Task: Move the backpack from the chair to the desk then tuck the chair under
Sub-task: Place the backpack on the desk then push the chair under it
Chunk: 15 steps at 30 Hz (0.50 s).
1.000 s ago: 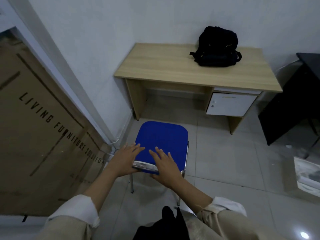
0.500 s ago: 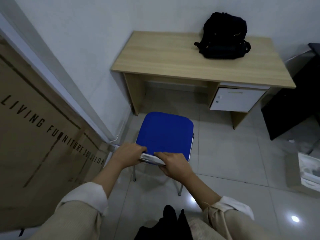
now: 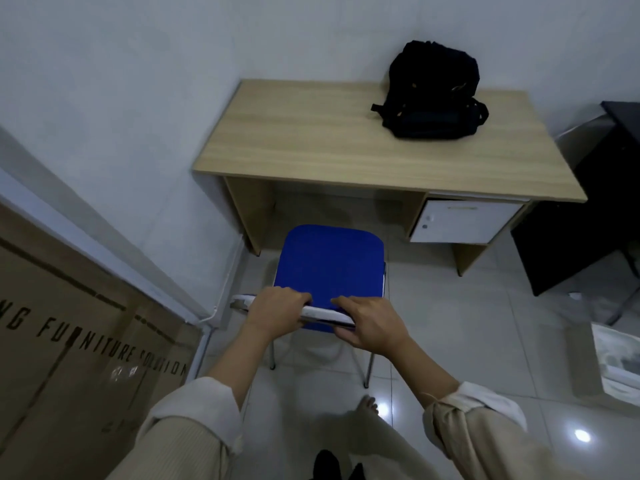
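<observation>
A black backpack (image 3: 433, 93) lies on the far right of the light wooden desk (image 3: 311, 143), against the wall. The blue chair (image 3: 330, 261) stands on the floor just in front of the desk's open knee space, its seat facing the desk. My left hand (image 3: 275, 311) and my right hand (image 3: 369, 323) both grip the top edge of the chair's backrest, fingers curled over it. The chair's front edge is near the desk's front line.
A large cardboard box (image 3: 69, 341) with printed lettering leans at the left. A white drawer unit (image 3: 464, 221) hangs under the desk's right side. Black furniture (image 3: 581, 216) stands to the right, and a small box (image 3: 616, 362) lies on the tiled floor. My foot (image 3: 367, 405) is behind the chair.
My hands went from lying flat on the backrest to gripping its top edge. The chair has moved closer to the desk, and I have stepped forward.
</observation>
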Each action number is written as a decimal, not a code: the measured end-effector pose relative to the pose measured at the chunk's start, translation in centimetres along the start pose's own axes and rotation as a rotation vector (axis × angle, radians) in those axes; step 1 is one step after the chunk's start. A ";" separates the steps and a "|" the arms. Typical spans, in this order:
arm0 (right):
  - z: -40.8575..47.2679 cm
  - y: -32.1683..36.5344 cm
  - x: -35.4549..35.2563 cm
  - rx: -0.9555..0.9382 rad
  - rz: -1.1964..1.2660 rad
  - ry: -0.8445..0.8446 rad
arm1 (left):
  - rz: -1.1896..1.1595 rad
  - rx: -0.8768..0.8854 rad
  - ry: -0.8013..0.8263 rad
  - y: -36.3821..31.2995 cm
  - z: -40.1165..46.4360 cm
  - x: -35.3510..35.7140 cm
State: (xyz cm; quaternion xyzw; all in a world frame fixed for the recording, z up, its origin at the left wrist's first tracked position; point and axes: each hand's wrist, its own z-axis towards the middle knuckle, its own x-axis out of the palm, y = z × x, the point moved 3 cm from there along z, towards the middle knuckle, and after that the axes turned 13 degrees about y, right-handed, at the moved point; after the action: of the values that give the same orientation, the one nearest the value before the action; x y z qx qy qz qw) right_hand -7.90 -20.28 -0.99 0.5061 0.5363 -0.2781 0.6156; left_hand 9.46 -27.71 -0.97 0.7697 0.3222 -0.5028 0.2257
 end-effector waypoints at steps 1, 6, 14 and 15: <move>0.4 -0.6 -0.2 -0.003 0.000 -0.003 | -0.009 0.008 -0.001 0.1 0.7 -0.2; 4.7 -5.2 -2.5 0.020 -0.014 0.006 | -0.035 0.011 -0.008 1.9 6.5 -2.6; 10.5 -11.0 -5.5 0.006 -0.058 -0.003 | -0.064 -0.021 0.024 4.3 13.8 -6.1; 10.9 -11.4 -5.7 0.004 -0.065 0.000 | -0.060 -0.019 0.026 4.4 14.3 -6.4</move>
State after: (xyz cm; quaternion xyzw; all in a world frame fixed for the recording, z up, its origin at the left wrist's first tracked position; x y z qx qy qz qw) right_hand -15.43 -35.31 -0.29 0.4896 0.5519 -0.2993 0.6052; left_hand 1.84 -42.07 -0.63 0.7638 0.3530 -0.4963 0.2138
